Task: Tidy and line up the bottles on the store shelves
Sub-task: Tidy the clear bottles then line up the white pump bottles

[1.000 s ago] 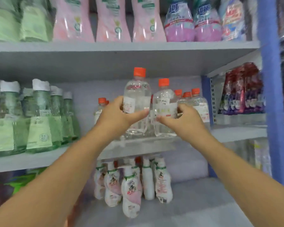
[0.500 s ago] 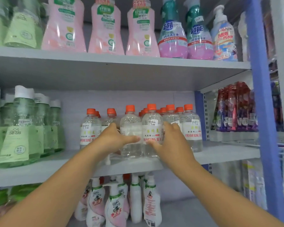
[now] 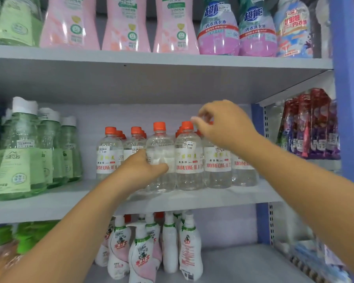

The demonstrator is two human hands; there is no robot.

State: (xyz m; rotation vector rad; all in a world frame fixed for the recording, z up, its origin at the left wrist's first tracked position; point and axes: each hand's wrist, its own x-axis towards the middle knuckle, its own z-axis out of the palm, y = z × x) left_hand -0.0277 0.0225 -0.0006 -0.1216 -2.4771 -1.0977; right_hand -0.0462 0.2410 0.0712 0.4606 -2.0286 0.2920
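Several clear bottles with orange caps and white labels (image 3: 189,158) stand in rows on the grey middle shelf (image 3: 192,199). My left hand (image 3: 143,168) grips the body of one front bottle (image 3: 160,144), which stands upright on the shelf with its label turned away. My right hand (image 3: 223,125) hovers at cap height over the bottles to the right, its fingers loosely curled and blurred, with nothing visible in them. It hides the caps of the bottles behind it.
Green bottles with white caps (image 3: 18,152) fill the shelf's left side. Pink and purple detergent bottles (image 3: 125,23) stand on the shelf above. White pump bottles (image 3: 143,252) are below. A blue upright (image 3: 347,99) and red-purple pouches (image 3: 313,127) are at the right.
The bottle my left hand carried in the air now stands on the shelf. My right hand has left a bottle's body and risen to cap height.
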